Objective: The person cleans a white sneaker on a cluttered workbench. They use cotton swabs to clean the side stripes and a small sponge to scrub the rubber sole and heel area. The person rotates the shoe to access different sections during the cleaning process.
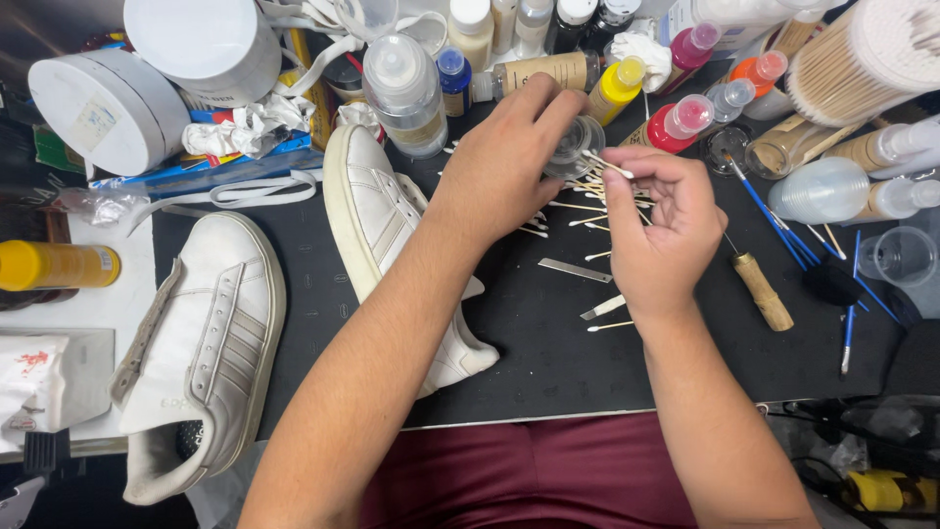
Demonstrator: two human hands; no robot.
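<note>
Here, dark surface (548, 343) crowded with bottles, two shoes (211, 353), left hand (499, 167) fingers gripping small jar (576, 145), right hand (661, 230) fingers pinching swab (609, 165), bare room near front edge.

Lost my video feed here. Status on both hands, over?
Left hand holds small clear cup. Right hand pinches cotton swab at its rim. Loose swabs and white sneaker lie below.

Clear glossy plastic cup (576, 147), wood-stick cotton swab (607, 165), matt black mat (548, 333), smooth white leather shoes (211, 343).
</note>
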